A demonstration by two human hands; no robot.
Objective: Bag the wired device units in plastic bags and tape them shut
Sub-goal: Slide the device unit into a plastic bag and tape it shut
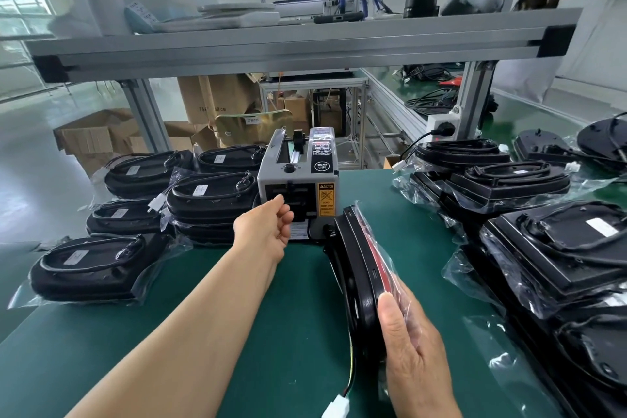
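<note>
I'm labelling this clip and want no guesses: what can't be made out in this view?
Head view: whether the left hand pinches tape at the tape dispenser; its fingers cover the outlet.
The bagged unit in the right hand stands on edge; where its bag opens cannot be seen.
Its white connector is cut off by the bottom edge.
Labels on the bagged units at left are too small to read.
</note>
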